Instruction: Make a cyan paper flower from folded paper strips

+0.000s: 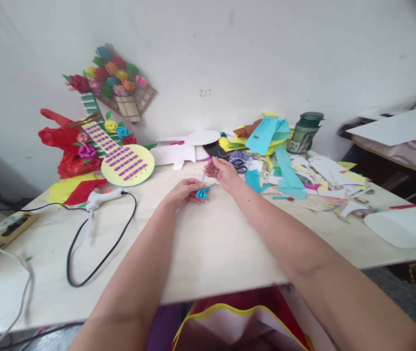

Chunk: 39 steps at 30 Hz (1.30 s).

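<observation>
The one view looks from the person's head, above the near edge of the desk (215, 253), forward and down across it to the white wall (284, 58) behind. It sits near, the left hand (188, 191) and right hand (223, 174) mid-view, and takes in most of the desk.

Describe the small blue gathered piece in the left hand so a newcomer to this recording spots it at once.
On the long off-white table, look near the picture's middle. There the bare left hand holds the small, bright-blue gathered piece, close to the right hand. Unlike the larger, paler blue sheets lying to its right, it is fan-shaped and held.
</observation>
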Motion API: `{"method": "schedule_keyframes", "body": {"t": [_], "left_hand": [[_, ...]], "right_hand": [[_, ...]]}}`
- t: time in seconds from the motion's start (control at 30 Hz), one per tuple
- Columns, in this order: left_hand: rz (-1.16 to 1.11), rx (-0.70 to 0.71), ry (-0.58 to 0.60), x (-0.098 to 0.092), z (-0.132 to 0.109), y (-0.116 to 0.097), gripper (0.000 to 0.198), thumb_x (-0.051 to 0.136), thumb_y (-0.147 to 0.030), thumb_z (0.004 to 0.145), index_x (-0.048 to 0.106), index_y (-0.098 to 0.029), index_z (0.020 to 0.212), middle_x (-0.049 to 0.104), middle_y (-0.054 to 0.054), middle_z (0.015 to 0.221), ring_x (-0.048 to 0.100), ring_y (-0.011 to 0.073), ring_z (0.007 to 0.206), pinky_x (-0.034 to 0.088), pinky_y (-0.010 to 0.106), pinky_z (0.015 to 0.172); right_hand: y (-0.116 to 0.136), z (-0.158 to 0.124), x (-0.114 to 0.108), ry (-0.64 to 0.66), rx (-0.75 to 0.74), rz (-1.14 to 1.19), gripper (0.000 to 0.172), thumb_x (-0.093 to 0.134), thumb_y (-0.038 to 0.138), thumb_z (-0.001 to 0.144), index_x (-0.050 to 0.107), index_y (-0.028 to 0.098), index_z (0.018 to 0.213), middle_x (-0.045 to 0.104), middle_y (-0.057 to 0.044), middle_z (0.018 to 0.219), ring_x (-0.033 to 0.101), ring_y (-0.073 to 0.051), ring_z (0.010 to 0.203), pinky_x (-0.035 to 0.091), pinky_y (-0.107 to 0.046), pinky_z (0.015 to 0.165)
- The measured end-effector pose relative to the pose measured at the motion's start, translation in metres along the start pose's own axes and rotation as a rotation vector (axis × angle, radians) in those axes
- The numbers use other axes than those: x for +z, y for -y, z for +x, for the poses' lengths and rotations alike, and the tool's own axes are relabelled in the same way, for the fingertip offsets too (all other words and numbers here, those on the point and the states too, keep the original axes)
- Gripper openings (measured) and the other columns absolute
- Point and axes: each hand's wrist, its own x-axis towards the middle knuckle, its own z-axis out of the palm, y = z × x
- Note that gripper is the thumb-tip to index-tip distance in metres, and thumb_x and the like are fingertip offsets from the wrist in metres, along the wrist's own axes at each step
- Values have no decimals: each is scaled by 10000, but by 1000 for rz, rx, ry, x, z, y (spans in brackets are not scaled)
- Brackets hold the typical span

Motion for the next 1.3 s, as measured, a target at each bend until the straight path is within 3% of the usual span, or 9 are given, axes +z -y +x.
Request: {"method": "schedule_keyframes", "body": {"t": [0.1, 0.23, 0.47, 0.67, 0.77, 0.83, 0.9, 1.07, 1.3], "left_hand": [[35, 3, 4, 2, 1, 2, 287, 737, -265, 612, 547, -124, 776, 661, 63, 669, 630, 158, 554, 507, 263, 534], [47, 54, 126, -2, 0, 5, 296, 729, -288, 625, 525, -124, 762, 679, 88, 751, 647, 177, 624, 502, 271, 569], [53, 95, 272, -8, -3, 5, 275, 701, -280, 664, 532, -120, 812, 680, 123, 834, 654, 198, 676, 501, 302, 617], [65, 64, 322, -11, -4, 5, 249, 682, -281, 686, 543, -114, 807, 676, 124, 819, 640, 170, 616, 488, 256, 547], [-2, 51, 349, -15, -4, 4, 248, 693, -272, 674, 549, -113, 798, 674, 113, 757, 617, 149, 552, 465, 222, 482], [-113, 97, 308, -17, -5, 2, 256, 715, -267, 644, 552, -116, 771, 662, 89, 684, 605, 144, 525, 461, 214, 461], [-269, 201, 191, -20, -7, -1, 232, 720, -248, 633, 555, -123, 736, 635, 59, 616, 581, 121, 491, 451, 192, 441], [-710, 388, -107, -27, -12, -6, 53, 565, -194, 788, 572, -148, 763, 594, 16, 638, 525, 40, 486, 452, 121, 475], [-928, 438, -331, -33, -7, -7, 222, 362, -166, 897, 579, -172, 939, 627, 17, 732, 565, 27, 560, 497, 104, 572]], "right_hand": [[2, -1, 2, 30, -7, -34, 245, 621, 395, 740, 576, 155, 722, 658, -11, 685, 635, -119, 623, 524, -230, 559], [5, 1, -3, 9, -50, -49, 248, 633, 393, 725, 580, 152, 715, 662, -15, 747, 608, -96, 599, 503, -204, 506], [8, 11, -23, -133, -90, -62, 222, 643, 365, 713, 585, 151, 726, 660, -20, 830, 544, -59, 496, 491, -203, 447], [8, 12, -28, -309, -116, -359, 196, 625, 334, 713, 611, 139, 696, 617, -9, 714, 527, -64, 538, 430, -160, 384], [8, 14, -34, -372, -96, -400, 176, 604, 299, 730, 610, 134, 671, 613, -14, 681, 536, -74, 551, 439, -164, 389], [8, 16, -39, -418, -92, -386, 152, 597, 267, 735, 608, 132, 666, 623, -18, 678, 548, -76, 546, 440, -163, 386], [8, 19, -44, -473, -95, -372, 133, 596, 242, 733, 605, 130, 662, 625, -15, 654, 553, -75, 522, 431, -159, 372], [9, 25, -56, -574, -95, -341, 133, 602, 231, 726, 581, 130, 642, 603, 7, 566, 544, -72, 454, 410, -155, 340], [16, 26, -65, -601, -106, -334, 165, 590, 279, 746, 560, 142, 658, 593, 21, 536, 526, -56, 407, 403, -146, 351]]}}
